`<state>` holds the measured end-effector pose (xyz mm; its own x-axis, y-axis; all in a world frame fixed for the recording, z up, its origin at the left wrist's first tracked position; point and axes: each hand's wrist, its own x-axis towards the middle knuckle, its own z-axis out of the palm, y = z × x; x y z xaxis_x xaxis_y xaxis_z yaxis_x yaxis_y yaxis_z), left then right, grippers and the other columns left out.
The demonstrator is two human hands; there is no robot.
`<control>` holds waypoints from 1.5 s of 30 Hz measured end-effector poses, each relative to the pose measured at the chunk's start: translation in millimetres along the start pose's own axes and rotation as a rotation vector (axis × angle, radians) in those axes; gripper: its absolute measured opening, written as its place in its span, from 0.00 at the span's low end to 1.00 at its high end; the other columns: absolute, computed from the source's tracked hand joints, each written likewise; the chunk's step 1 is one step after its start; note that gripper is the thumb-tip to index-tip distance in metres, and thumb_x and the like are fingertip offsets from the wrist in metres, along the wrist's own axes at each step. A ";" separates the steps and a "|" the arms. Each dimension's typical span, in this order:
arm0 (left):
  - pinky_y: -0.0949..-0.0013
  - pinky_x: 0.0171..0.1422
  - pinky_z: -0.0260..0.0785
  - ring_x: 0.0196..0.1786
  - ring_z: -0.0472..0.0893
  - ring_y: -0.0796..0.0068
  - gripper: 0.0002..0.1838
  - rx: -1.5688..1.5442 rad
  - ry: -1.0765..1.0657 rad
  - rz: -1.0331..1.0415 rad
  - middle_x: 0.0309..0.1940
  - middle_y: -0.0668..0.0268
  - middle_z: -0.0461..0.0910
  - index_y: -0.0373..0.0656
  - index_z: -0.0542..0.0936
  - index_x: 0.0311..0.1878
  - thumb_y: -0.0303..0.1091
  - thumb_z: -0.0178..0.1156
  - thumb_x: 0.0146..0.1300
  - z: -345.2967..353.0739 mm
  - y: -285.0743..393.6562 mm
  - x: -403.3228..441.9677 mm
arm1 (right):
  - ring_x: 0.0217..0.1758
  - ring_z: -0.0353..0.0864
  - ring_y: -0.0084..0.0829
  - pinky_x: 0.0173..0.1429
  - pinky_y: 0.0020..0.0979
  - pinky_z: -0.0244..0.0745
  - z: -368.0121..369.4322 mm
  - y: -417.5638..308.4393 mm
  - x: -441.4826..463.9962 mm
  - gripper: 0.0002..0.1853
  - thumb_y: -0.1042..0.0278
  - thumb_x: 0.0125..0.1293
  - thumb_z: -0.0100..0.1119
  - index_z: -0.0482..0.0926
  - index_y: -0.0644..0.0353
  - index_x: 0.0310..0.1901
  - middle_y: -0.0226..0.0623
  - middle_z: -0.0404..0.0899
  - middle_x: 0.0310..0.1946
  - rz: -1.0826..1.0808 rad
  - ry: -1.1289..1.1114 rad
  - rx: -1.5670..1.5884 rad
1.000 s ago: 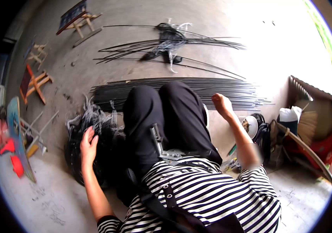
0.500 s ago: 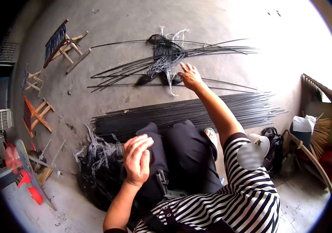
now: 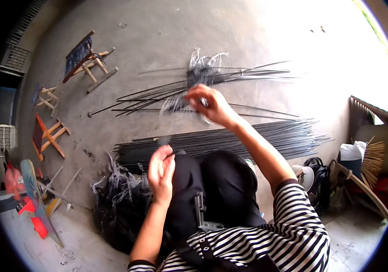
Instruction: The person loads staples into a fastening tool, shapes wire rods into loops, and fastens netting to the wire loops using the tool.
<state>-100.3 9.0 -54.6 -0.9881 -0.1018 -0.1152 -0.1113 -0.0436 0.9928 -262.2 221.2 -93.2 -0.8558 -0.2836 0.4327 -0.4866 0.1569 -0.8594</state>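
My right hand (image 3: 210, 104) is curled at the near side of a dark bundle with pale stringy netting (image 3: 201, 75), which lies across several thin black rods (image 3: 153, 97) on the floor. Its fingers are bent together, and blur hides what they hold. Above my left knee is my left hand (image 3: 161, 174), thumb and fingers closed around a small dark piece at the fingertips, too small to name. A thick row of black rods (image 3: 221, 138) lies beyond my knees. On my lap rests a metal bracket (image 3: 201, 213).
Small folding stools (image 3: 92, 63) stand at the left. A black heap with frayed netting (image 3: 121, 195) lies beside my left leg. At the right are a white round container (image 3: 306, 177), a black bag (image 3: 321, 181) and a bundle of sticks (image 3: 372, 161).
My right hand has reached out to the netting bundle and its fingers have curled. My left hand has come in over the left knee and closed on something small.
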 end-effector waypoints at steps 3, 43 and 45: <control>0.59 0.69 0.65 0.65 0.71 0.62 0.33 -0.539 0.058 -0.285 0.64 0.54 0.68 0.32 0.61 0.70 0.40 0.60 0.69 -21.9 -9.6 22.0 | 0.50 0.78 0.34 0.58 0.35 0.71 9.0 -123.3 -34.2 0.07 0.68 0.68 0.60 0.80 0.62 0.42 0.37 0.80 0.41 0.046 -0.207 0.351; 0.76 0.29 0.54 0.24 0.60 0.82 0.21 -0.298 0.650 0.610 0.26 0.69 0.68 0.42 0.65 0.69 0.37 0.45 0.77 -258.0 138.5 -57.3 | 0.21 0.60 0.17 0.25 0.21 0.59 -214.0 -222.7 -193.7 0.25 0.69 0.76 0.46 0.58 0.58 0.72 0.25 0.66 0.21 -0.158 1.153 0.005; 0.77 0.28 0.53 0.24 0.59 0.83 0.22 -0.034 0.655 0.707 0.27 0.69 0.69 0.43 0.63 0.71 0.37 0.45 0.77 -211.5 156.1 -59.3 | 0.26 0.70 0.19 0.30 0.23 0.70 -204.1 -220.5 -187.8 0.27 0.78 0.72 0.48 0.62 0.59 0.71 0.31 0.76 0.29 -0.169 0.870 -0.636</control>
<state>-36.6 -201.9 100.5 -0.5688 -0.6498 0.5042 0.5002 0.2133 0.8392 -30.1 432.9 70.6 -0.4793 0.3798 0.7912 -0.3972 0.7101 -0.5814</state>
